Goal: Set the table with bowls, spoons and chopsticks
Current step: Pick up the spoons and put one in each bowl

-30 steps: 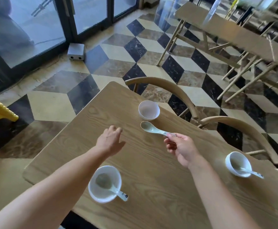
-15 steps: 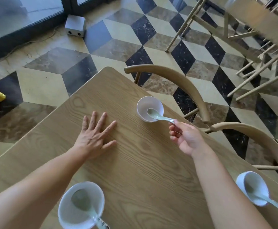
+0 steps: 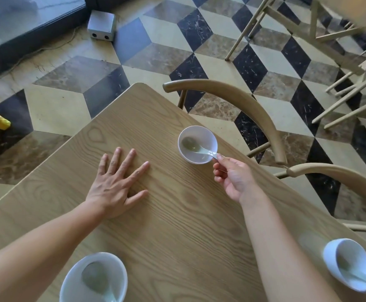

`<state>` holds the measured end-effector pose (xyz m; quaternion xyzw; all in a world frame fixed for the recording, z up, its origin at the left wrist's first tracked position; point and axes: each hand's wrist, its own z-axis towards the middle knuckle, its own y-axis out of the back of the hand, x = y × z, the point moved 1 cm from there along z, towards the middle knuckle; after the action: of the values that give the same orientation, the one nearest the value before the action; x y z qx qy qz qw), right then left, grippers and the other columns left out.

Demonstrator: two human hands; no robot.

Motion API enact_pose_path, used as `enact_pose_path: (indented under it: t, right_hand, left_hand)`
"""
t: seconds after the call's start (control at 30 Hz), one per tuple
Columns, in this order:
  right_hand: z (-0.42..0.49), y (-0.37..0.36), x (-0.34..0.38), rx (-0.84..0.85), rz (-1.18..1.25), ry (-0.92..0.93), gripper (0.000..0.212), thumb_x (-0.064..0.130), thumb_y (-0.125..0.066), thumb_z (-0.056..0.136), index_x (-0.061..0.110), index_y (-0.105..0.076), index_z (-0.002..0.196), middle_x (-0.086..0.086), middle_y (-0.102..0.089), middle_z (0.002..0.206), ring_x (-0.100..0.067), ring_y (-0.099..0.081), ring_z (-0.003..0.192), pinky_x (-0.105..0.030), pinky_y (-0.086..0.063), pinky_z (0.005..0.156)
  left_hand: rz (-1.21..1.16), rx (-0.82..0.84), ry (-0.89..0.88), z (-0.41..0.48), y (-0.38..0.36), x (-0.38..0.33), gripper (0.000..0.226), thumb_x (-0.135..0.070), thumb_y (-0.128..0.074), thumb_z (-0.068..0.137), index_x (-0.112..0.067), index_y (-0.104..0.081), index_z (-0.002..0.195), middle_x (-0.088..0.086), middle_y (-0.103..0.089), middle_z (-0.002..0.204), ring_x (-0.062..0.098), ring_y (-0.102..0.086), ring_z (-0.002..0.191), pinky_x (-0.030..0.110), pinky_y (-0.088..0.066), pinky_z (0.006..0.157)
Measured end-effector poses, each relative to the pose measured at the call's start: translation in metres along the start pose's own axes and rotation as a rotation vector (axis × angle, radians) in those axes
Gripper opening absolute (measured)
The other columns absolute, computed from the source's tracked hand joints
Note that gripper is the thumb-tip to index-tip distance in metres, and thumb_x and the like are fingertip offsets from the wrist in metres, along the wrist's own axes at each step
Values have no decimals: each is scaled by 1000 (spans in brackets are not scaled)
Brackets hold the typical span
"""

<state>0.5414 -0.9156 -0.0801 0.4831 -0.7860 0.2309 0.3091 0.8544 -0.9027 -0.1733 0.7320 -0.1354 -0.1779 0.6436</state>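
Near-left bowl and near-right bowl: served. Left hand flat on the table, fingers spread, holding nothing, left of far bowl. Right hand pinches spoon handle at far bowl's near rim; scoop seems to be resting inside. Settle handle on rim, then let go

Soft, even daylight fills the scene, entering through the glass door beyond the far left corner of the table. The tabletop's middle is sharp, its grain crisp, and the left hand resting there casts only a faint, soft-edged shadow. A small glint sits on the spoon near the table's far right edge. The near-left bowl and near-right bowl at the table's front look smeared. Beyond its far right, a neighbouring table streaks with motion blur, and the table's own edges bow from the wide lens.
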Motion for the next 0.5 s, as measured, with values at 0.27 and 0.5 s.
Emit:
enact_pose_path:
  t: [0.27,0.5]
  right_hand:
    - [1,-1,-6,-65,30,-31,7,11,-67,92,5,-65,93,-6,-59,64,-12,-51,51,-20,-41,43]
    - [-18,9,-16,-203,-1,-7,7,15,-69,90,10,-64,90,-8,-61,76,-18,-54,59,-25,-44,49]
  left_hand:
    - [3,-13,10,0,-4,1,79,-82,-22,88,-46,-11,157,7,-10,168,39,-2,153,60,-7,121]
    - [-16,107,42,2,6,-1,80,-86,-10,84,-50,1,155,3,4,169,36,11,153,57,7,120]
